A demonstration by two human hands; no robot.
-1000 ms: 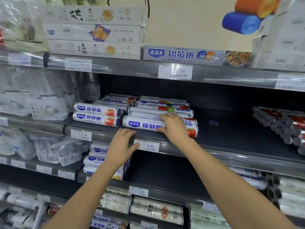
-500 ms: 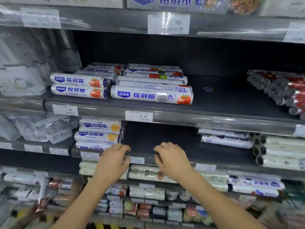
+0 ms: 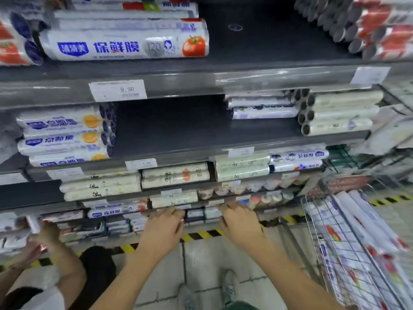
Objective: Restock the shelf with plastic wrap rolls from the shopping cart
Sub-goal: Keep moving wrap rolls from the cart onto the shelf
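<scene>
Both hands are empty: left hand (image 3: pixel 164 229) and right hand (image 3: pixel 240 224) are held low before the bottom shelves, fingers (image 3: pixel 176 214) released, nothing grasped. Wrap rolls (image 3: pixel 362 220) lie in the cart (image 3: pixel 330 249) at right. Bare shelf (image 3: pixel 268 48) is seen beside the tomato roll (image 3: pixel 125 45). Likely step: the next roll is fetched. The right hand should be turned to the cart, one roll taken round its middle, then laid label-out, parallel to the tomato roll. Another person's hand (image 3: pixel 48 231) at lower left should be kept clear of.
</scene>
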